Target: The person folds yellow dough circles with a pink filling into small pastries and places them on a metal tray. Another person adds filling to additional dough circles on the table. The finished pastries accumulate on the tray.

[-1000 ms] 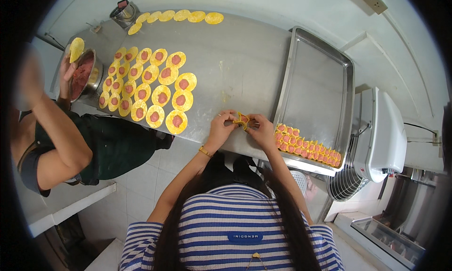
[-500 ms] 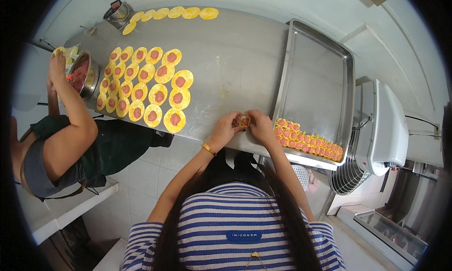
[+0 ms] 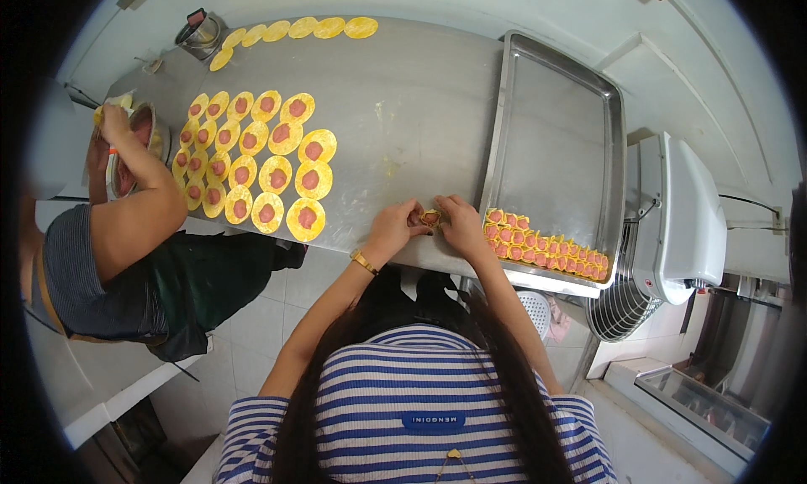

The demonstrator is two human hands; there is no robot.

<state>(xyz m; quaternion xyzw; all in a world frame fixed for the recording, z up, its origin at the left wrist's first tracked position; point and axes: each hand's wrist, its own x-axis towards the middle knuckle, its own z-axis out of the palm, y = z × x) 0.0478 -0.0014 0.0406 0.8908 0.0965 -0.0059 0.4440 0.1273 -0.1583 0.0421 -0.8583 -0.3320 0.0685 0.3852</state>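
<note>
Between my two hands, above the near edge of the steel table, is an open-topped dumpling (image 3: 430, 218) with a yellow wrapper and pink meat filling. My left hand (image 3: 393, 230) pinches it from the left, a gold-coloured band on the wrist. My right hand (image 3: 463, 230) grips its other side, close to a metal tray (image 3: 496, 139). Rows of finished dumplings (image 3: 546, 255) stand packed along the tray's near end. Left on the table lie several flat yellow wrappers (image 3: 277, 178), each with a lump of pink meat in its middle.
At the far left, a person (image 3: 139, 206) works over a metal bowl (image 3: 160, 135) of pink filling. Bare yellow wrappers (image 3: 304, 27) lie along the table's back edge, beside a small metal pot (image 3: 200, 37). A white machine with a wire guard (image 3: 672, 215) stands right of the tray.
My hands still hold the dumpling, with slight shifts of the fingers. The other person's arm and body have moved nearer the table and over the bowl. The whole view has shifted slightly.
</note>
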